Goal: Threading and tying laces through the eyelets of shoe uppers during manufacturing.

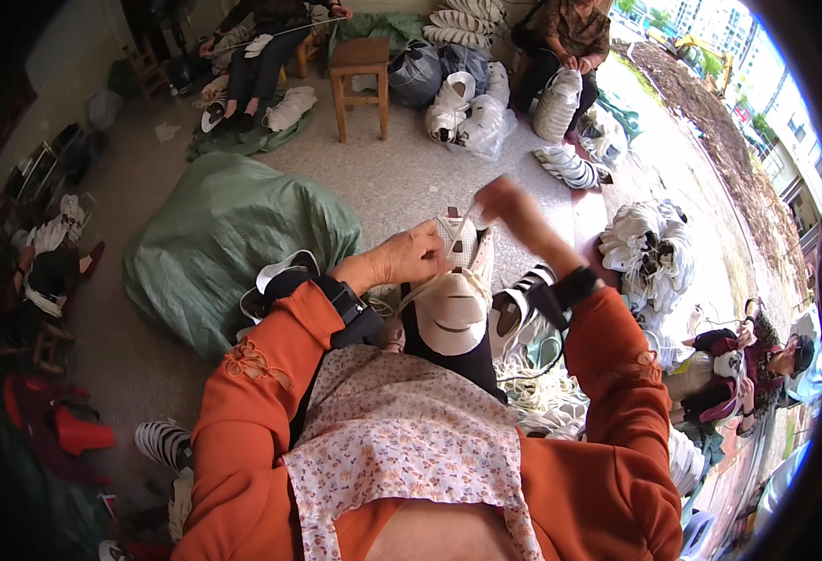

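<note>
A white shoe (448,313) rests on my lap with its rounded toe toward me and its opening away. My left hand (401,257) is closed at the shoe's left edge, fingers bent against the upper near the eyelets. Above the far right side of the shoe is my right hand (514,206), blurred, its fingers closed on a pale shoelace (468,222) that runs taut down to the shoe. More lace lies loosely across the upper. Whether my left fingers also pinch lace cannot be made out.
A large green sack (233,243) stands left of my knees. Striped shoes (523,299) and a heap of pale laces (546,397) lie by my right side. Further off are a wooden stool (359,70), bundled shoes (654,257) and several seated people, one handling shoes (557,103).
</note>
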Tool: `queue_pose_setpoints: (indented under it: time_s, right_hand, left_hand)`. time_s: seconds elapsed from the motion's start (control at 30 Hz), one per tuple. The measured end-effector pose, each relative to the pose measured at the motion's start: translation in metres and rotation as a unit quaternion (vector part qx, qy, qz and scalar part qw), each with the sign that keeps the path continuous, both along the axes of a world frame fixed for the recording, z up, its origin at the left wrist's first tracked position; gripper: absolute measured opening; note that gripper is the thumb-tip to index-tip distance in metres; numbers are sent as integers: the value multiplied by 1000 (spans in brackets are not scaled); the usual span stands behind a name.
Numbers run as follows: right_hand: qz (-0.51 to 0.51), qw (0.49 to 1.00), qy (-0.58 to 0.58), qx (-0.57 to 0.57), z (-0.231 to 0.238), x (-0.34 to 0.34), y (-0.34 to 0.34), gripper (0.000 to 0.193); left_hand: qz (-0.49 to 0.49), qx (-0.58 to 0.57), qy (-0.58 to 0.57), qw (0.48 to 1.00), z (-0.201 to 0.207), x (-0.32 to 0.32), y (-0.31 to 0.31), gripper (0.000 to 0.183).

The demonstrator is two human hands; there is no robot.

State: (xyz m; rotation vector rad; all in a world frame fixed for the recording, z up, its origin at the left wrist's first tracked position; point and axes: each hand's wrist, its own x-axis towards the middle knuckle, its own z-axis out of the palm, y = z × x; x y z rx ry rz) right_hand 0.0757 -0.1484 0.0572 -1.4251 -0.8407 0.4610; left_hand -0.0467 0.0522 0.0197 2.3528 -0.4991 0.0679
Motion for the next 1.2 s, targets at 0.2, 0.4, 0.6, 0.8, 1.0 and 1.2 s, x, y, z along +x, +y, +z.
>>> queue_pose_setpoints:
  time_s: [0.2, 0.4, 0.6, 0.8, 1.0, 1.2]
  right_hand:
    - [104, 995, 4, -10, 65, -13, -63, 14]
    - [93, 879, -329, -332, 13, -41, -34, 43]
    - [79, 882, -358, -295, -3, -37, -40, 36]
    - [60, 906, -329, -258, -13, -33, -42, 26]
    - [37, 920, -330, -209, -20, -35, -46, 23]
    - [19, 918, -342, -199, -28, -33, -44, 23]
  left_hand:
    - [61, 116, -50, 990, 9, 2, -25, 27]
    - [-10, 30, -172, 985, 4, 11, -42, 10]
    - [-38, 37, -91, 994, 4, 20, -42, 10]
    - [-43, 88, -3, 995, 9, 32, -46, 17]
    - [-32, 109, 42, 993, 15, 41, -50, 18]
    - [-54, 113, 86, 988, 14, 45, -47, 18]
